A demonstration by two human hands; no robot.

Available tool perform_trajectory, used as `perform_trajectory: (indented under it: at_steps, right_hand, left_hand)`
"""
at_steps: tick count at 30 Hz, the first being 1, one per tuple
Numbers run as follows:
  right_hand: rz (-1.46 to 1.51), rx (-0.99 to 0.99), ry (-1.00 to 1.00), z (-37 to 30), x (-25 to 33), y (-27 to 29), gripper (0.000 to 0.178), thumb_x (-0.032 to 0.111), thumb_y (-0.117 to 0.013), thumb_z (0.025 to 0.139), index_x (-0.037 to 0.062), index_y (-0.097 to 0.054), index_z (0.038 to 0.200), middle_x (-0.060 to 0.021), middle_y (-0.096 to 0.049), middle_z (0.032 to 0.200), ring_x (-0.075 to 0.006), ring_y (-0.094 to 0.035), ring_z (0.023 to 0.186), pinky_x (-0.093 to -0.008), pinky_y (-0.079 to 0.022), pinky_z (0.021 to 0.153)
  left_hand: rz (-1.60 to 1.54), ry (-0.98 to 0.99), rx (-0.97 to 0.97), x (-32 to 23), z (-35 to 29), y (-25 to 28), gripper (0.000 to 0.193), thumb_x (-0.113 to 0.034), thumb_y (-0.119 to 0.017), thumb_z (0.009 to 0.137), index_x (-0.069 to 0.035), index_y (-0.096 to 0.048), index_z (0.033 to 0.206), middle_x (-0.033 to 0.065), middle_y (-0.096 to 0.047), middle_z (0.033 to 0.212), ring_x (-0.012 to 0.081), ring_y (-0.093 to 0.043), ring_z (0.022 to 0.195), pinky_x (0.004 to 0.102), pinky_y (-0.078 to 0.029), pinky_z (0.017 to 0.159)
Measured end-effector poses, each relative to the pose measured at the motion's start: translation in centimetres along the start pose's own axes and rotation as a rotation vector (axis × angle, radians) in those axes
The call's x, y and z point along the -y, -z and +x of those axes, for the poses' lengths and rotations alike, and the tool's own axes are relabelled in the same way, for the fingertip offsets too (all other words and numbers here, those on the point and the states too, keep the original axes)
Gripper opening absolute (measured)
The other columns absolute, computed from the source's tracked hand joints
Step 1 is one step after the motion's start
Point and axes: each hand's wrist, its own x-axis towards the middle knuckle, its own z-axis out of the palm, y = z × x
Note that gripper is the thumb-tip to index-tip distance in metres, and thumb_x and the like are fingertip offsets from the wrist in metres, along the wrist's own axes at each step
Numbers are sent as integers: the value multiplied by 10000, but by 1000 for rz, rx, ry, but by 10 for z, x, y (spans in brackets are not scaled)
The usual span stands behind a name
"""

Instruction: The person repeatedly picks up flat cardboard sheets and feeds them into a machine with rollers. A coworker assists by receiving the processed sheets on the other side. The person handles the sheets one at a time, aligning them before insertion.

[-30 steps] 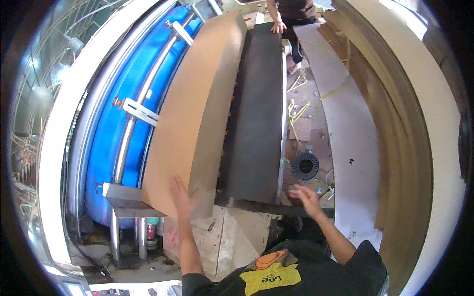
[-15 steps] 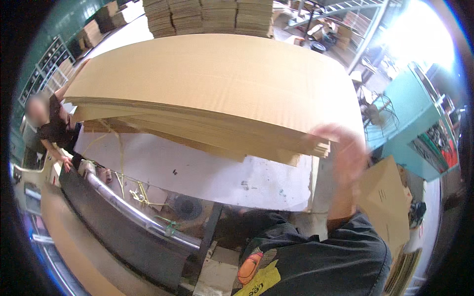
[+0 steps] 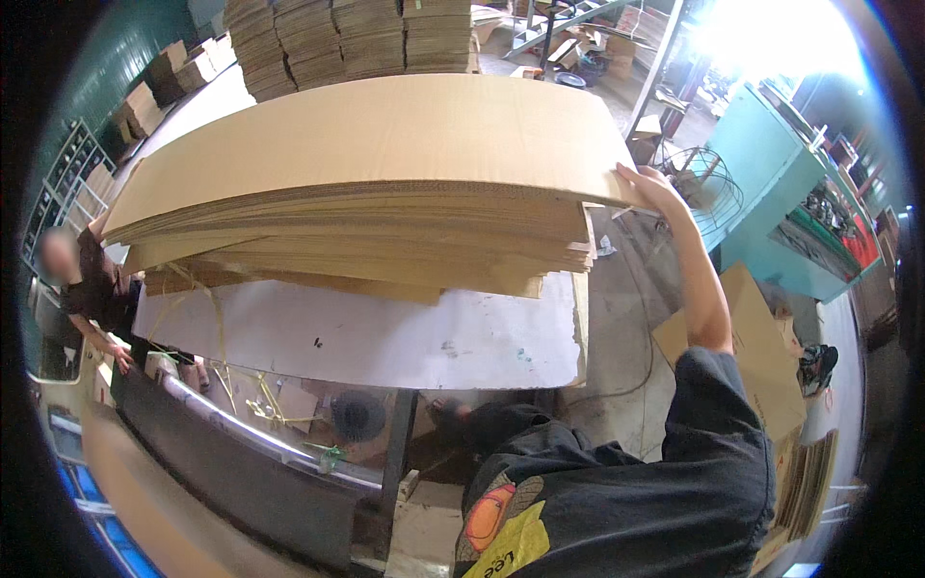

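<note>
- Co-worker (image 3: 92,289) in dark clothes, stationed at far left end of the cardboard stack (image 3: 385,193), bent toward a dark conveyor bed (image 3: 231,462) below it.
- Cardboard stack: large flat brown sheets, piled on a white table (image 3: 385,337), top sheet overhanging the rest at right.
- Left hand: not in view; state impossible to tell.
- Right hand (image 3: 650,183): raised to right end of stack, fingers curled over edge of top sheet, gripping it.
- Step judged in hand: taking hold of top sheet for lifting off. Next move judged to need a second grip further left, sheet being wide and limp.
- Yellow strapping (image 3: 241,385) trailing under stack: possible snag.
- Further bundles (image 3: 347,39) piled behind stack.
- Teal machine (image 3: 780,202) right of stack; loose brown sheets (image 3: 761,356) on floor beside it, narrowing standing room.
</note>
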Motion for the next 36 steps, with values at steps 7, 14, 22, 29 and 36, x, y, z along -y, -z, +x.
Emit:
perform_trajectory:
  at_steps: [7, 14, 22, 29, 36]
  right_hand:
    - [590, 238, -189, 40, 11, -23, 576, 572, -689, 898, 84, -687, 1202, -129, -725, 1134, -190, -731, 895, -319, -582, 816]
    - [589, 252, -219, 25, 24, -22, 536, 546, -666, 923, 81, -684, 1190, -113, -732, 1097, -194, -732, 888, -333, -585, 812]
    - [580, 276, -220, -159, 17, -48, 623, 563, -667, 924, 47, -629, 1272, -83, -700, 1132, -171, -685, 1034, -366, -573, 871]
    - [849, 294, -384, -291, 23, -88, 516, 437, -599, 1004, 7, -598, 1290, -79, -679, 1203, -170, -670, 1058, -325, -530, 924]
    - [938, 382, -358, -323, 4, -94, 543, 427, -584, 1012, 8, -546, 1354, -80, -640, 1267, -193, -620, 1143, -351, -502, 970]
  left_hand:
    - [-332, -234, -8, -103, -17, 43, 930, -750, -520, 858, -59, -458, 1478, 172, -562, 1407, 358, -572, 1257, 497, -467, 1022]
    - [-810, -511, 124, -215, -36, 99, 861, -683, -513, 904, -74, -411, 1503, 158, -542, 1428, 346, -563, 1267, 490, -474, 1019]
    - [-1142, -551, 282, -293, -49, 130, 787, -607, -505, 956, -92, -357, 1532, 142, -520, 1451, 332, -551, 1279, 481, -482, 1017]
    - [-1797, -236, 579, -328, -74, 227, 729, -541, -498, 1001, -107, -310, 1557, 128, -500, 1472, 319, -542, 1289, 474, -488, 1014]
    - [-2302, 21, 1422, -428, -180, 361, 557, -377, -580, 1001, -13, -476, 1410, 126, -567, 1361, 236, -540, 1257, 395, -455, 1041]
